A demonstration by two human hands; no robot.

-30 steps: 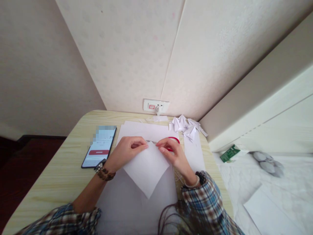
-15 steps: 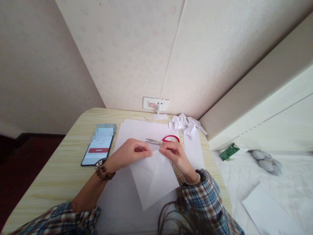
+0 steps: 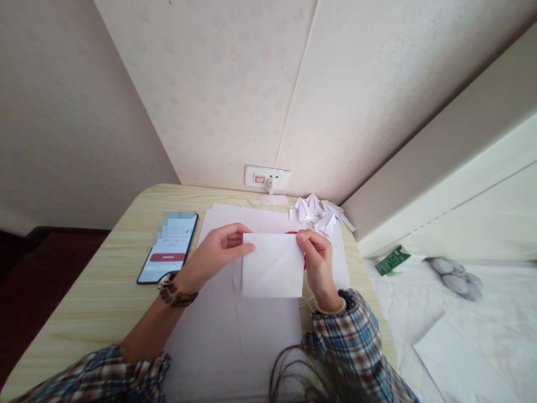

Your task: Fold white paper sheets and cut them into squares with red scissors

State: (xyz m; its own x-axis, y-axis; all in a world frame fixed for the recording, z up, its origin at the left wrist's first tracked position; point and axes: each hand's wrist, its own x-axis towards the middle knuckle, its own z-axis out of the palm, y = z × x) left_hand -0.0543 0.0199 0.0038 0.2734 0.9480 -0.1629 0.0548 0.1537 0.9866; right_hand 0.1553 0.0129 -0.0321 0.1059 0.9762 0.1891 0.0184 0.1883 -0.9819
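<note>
A white square of paper [image 3: 272, 267] with a faint diagonal crease is held up above the table between both my hands. My left hand [image 3: 224, 246] pinches its upper left edge, thumb in front and fingers behind. At the upper right corner, my right hand [image 3: 318, 254] grips it between thumb and fingers. Behind the square lie scissors, of which only bits of the red handle [image 3: 291, 232] show. Larger white sheets [image 3: 210, 336] lie flat beneath my hands. Folded white paper pieces [image 3: 310, 210] are heaped at the back right of the table.
A phone [image 3: 168, 257] with a lit screen lies on the wooden table [image 3: 96, 296] at left. A wall socket [image 3: 267, 178] holds a plug behind the table. On the white bedding at right are a green box [image 3: 393, 260], a grey item [image 3: 457, 278] and another sheet [image 3: 457, 352].
The paper square has been turned from a corner-up diamond to edges level. My hands have moved apart to its upper corners, and the square now hides most of the scissors.
</note>
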